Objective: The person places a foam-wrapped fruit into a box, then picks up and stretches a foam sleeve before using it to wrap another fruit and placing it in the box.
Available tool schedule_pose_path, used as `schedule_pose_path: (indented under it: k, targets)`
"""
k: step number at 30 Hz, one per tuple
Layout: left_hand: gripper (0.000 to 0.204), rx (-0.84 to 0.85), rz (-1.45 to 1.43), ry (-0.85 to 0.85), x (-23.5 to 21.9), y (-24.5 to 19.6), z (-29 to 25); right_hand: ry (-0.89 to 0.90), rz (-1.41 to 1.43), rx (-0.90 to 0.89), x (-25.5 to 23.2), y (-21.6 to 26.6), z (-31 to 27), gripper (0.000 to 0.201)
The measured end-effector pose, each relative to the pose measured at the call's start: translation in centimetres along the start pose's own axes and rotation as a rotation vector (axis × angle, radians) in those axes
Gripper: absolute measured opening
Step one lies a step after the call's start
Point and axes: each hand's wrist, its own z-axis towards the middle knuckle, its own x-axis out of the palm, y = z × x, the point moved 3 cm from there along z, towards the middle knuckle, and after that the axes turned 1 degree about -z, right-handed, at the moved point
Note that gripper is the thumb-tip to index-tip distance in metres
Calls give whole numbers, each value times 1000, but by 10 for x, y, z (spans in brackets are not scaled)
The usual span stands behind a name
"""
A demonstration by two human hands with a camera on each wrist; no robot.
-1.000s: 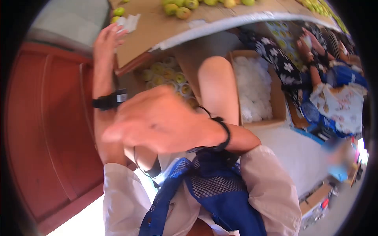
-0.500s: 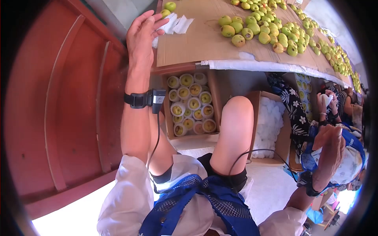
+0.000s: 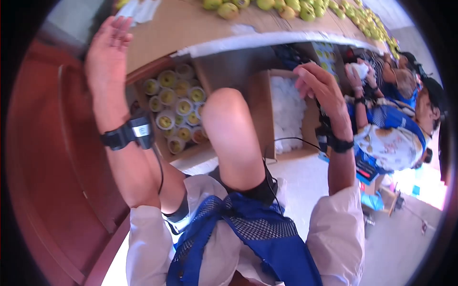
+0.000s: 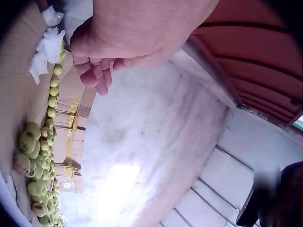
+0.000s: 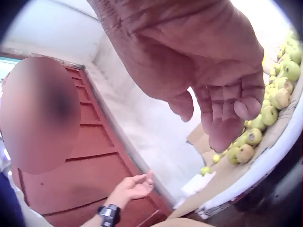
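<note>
Holds nothing in the left hand (image 3: 106, 57), fingers relaxed and slightly bent, at the left end of the desk (image 3: 167, 29), near white wrapping pieces (image 4: 47, 52) lying there. Holds nothing in the right hand (image 3: 327, 90) either, fingers released and half bent, in front of a box (image 3: 261, 105) of white padding (image 3: 287, 112) in the head view. Has green fruit (image 3: 228, 11) clustered on the desk, and sleeved fruit (image 3: 184, 106) packed in a carton (image 3: 206, 78) below.
</note>
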Motion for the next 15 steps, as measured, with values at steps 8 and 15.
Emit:
schedule_pose_path:
  k: [8, 15]
  targets:
    - [38, -34, 54, -140, 7, -14, -13, 15, 9, 429, 2, -254, -10, 36]
    - [37, -66, 104, -153, -4, -6, -8, -244, 359, 639, 66, -322, 4, 86]
